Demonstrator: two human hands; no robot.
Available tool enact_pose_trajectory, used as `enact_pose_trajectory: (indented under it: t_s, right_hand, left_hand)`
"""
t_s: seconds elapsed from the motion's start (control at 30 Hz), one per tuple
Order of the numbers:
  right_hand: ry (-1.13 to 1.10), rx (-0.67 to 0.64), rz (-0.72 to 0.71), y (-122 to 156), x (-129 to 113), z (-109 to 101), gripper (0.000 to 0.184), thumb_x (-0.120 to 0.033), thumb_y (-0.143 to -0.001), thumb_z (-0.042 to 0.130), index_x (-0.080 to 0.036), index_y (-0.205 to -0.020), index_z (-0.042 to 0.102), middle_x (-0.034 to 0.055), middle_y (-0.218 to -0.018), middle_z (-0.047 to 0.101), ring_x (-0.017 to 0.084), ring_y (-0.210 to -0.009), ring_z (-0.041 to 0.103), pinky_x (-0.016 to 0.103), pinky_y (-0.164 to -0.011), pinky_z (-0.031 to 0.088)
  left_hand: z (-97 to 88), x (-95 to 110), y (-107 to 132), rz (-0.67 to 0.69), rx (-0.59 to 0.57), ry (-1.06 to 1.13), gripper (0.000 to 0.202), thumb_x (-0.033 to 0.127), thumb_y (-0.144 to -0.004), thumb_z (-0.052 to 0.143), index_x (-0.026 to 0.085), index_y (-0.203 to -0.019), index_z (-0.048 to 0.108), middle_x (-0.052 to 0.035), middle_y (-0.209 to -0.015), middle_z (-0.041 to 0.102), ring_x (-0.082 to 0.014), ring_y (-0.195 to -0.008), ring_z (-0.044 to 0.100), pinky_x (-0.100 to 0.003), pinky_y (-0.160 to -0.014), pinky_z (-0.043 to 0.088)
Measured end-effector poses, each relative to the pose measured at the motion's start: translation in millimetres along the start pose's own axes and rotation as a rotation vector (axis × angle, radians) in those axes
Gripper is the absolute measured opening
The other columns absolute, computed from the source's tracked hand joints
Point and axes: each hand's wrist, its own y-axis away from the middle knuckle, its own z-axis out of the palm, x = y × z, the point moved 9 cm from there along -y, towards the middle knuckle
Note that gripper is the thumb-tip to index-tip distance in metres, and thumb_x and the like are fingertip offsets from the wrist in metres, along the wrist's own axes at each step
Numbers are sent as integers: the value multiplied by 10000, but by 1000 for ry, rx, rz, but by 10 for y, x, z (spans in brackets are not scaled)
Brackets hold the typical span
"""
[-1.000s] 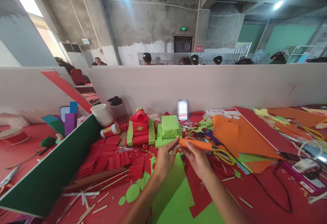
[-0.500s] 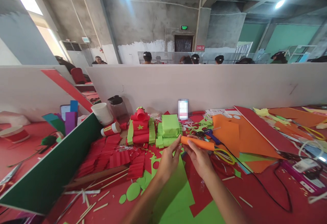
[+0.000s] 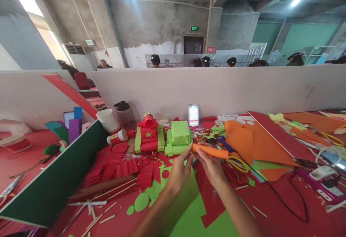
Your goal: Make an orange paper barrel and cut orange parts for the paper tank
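Both my hands hold a rolled orange paper tube (image 3: 212, 151) above the red tabletop. My right hand (image 3: 212, 168) grips the tube from below, fingers wrapped round its middle. My left hand (image 3: 180, 170) pinches the tube's left end with thumb and fingertips. Sheets of lime green paper (image 3: 186, 204) lie under my forearms. Just beyond the tube stand a green folded paper block (image 3: 180, 133) and a red paper model with a yellow star (image 3: 148, 135).
Orange sheets (image 3: 240, 139), yellow-handled scissors (image 3: 238, 164), a black cable (image 3: 281, 199) and a glue gun (image 3: 223, 143) lie to the right. Red folded strips (image 3: 119, 166), a white cup (image 3: 108, 120), a dark green board (image 3: 51, 186) sit left. A white partition (image 3: 216, 89) stands behind; people sit beyond.
The tube and both hands have shifted slightly right and away from me; the grip on the tube is the same.
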Motion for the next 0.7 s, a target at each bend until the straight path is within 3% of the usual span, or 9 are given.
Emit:
enact_pose_trajectory:
  t_s: [0.2,0.33,0.43,0.53,0.7]
  right_hand:
    - [192,-43,-47,19,-35,30,263,-326,-725,807,-238,-946,695,23,-1006,690,207,-953,619,321,-872,497]
    - [80,-34,9,-3,-32,-17,303,-338,-709,818,-234,-964,690,29,-1007,682,213,-939,623,335,-826,535]
    - [-26,6,75,-27,-36,-104,489,-346,-661,854,-236,-1090,645,21,-913,679,208,-838,641,330,-713,565]
    - [-76,-7,130,-32,-50,-130,626,-403,-671,850,-242,-1203,561,0,-832,664,187,-721,657,295,-597,562]
    - [-26,-50,126,-28,-79,-110,527,-462,-743,791,-263,-1132,496,-29,-758,634,142,-598,637,219,-475,503]
  left_hand:
    - [-117,-40,-77,-37,35,21,327,388,-902,564,182,-1121,690,-85,-1147,710,-251,-1076,650,-374,-966,500]
    - [-212,-73,-140,-61,9,5,283,418,-889,568,159,-929,674,-50,-837,708,-181,-749,646,-269,-673,509]
    - [-205,-168,-156,-97,-127,-114,288,417,-874,570,160,-754,620,-1,-652,605,-124,-574,527,-220,-526,391]
    - [-158,-321,-119,-155,-296,-211,262,408,-837,595,164,-748,623,12,-627,565,-111,-546,467,-213,-498,345]
    - [-108,-473,-32,-237,-447,-286,188,336,-781,620,157,-834,643,-10,-710,619,-139,-645,540,-230,-565,410]
